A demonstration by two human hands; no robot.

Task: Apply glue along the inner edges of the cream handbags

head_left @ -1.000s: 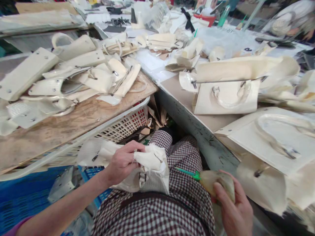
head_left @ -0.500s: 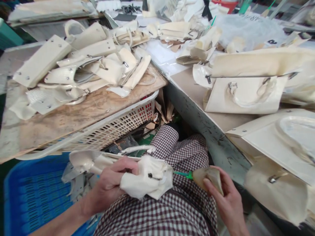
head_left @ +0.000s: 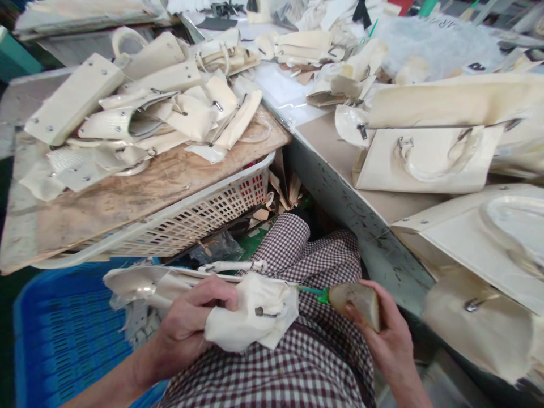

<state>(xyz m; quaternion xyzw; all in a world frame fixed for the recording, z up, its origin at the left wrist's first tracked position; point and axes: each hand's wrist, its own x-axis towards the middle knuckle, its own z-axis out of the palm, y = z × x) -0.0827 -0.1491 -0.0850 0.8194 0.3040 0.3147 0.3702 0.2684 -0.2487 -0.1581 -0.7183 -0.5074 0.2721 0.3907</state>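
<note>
Over my lap lies a cream handbag (head_left: 250, 326), its crumpled lining and a short zip end facing up. My left hand (head_left: 198, 320) is closed on the bag near its edge, and the bag's handle (head_left: 232, 266) shows behind. In my right hand (head_left: 385, 326) is a glue bottle (head_left: 355, 303), soft and cloudy, with a green cap and a thin green nozzle (head_left: 312, 290). That nozzle points left, its tip at the bag's right edge; whether it touches, I cannot tell. Fingers wrap round the bottle's body.
Several cream bag pieces (head_left: 182, 113) are heaped on the wooden board (head_left: 170, 190) at left. Below it are a white basket (head_left: 191, 221) and a blue crate (head_left: 55, 340). A finished-looking handbag (head_left: 429, 161) and others rest on the right table, whose grey side (head_left: 352, 209) borders my legs.
My right hand has tilted the glue bottle and shifted it slightly left and up. The bag's left end and handle sit a little differently. The whole view has shifted slightly.
</note>
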